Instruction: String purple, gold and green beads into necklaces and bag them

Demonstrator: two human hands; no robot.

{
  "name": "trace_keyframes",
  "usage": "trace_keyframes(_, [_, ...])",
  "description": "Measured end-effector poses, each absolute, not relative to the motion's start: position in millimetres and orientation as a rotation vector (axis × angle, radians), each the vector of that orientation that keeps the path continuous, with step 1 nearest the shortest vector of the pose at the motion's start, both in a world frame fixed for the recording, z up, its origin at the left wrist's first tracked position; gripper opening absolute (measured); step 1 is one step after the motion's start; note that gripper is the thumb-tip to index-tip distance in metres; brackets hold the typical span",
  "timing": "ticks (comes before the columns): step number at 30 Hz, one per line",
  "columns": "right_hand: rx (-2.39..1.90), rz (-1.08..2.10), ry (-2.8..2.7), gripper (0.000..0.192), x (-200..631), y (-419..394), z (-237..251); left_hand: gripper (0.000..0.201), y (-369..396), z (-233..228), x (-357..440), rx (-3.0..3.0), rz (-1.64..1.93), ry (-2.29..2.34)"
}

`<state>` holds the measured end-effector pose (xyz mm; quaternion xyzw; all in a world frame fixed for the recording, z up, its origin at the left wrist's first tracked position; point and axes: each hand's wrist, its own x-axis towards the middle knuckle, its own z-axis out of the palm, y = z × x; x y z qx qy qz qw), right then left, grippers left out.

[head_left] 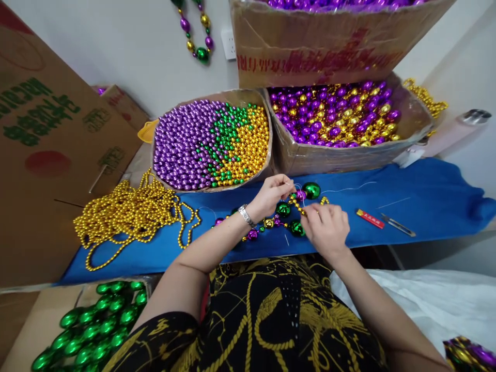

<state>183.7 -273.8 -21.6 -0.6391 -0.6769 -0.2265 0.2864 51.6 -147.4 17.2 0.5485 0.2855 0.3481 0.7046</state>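
Observation:
My left hand [276,192], with a metal watch at its wrist, pinches a thin pale thread [297,187] above the blue cloth. My right hand [325,227] is closed around a short gold bead strand [296,203], and a bit of it pokes out past the fingers. Green, purple and gold beads on a bead necklace [268,223] lie under and between the hands. A large green bead [311,190] sits just beyond the right hand. The thread trails off to the right across the cloth.
A heap of gold bead chains [124,217] lies at left. Behind stand a carton of small mixed beads [269,155] and a carton of purple and gold beads [321,157]. A box cutter [398,225] lies beside a red packet [370,219]. Green beads [96,330] fill a lower box.

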Motion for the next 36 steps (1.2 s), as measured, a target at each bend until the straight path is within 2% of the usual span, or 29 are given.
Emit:
trace_keyframes(5, [-1.632,0.220,-1.877,0.028,165,-289,-54,0.037,-161,-7,47,1.300,0.776,0.662])
trace_keyframes(7, [-1.747,0.271,-1.809,0.034,173,-286,-61,0.039,-166,-14,41,1.334,0.775,0.677])
trace_keyframes(11, [-2.160,0.178,-1.680,0.056,206,-277,-64,0.038,-169,-20,28,1.389,0.787,0.687])
trace_keyframes(14, [-2.328,0.206,-1.922,0.045,219,-277,-65,0.034,-163,-22,23,1.342,0.853,0.698])
trace_keyframes(18, [-2.092,0.415,-2.326,0.032,212,-282,-63,0.030,-155,-26,23,1.267,0.947,0.681])
trace_keyframes(25, [-1.837,0.178,-1.846,0.035,198,-247,-40,0.036,-163,-27,25,1.395,0.871,0.734])
trace_keyframes(32, [-1.855,-0.211,-2.253,0.029,209,-194,-9,0.032,-162,-26,25,1.461,0.718,0.745])
trace_keyframes(36, [-2.013,-0.348,-2.180,0.028,249,-156,13,0.033,-159,-35,28,1.264,0.704,0.790])
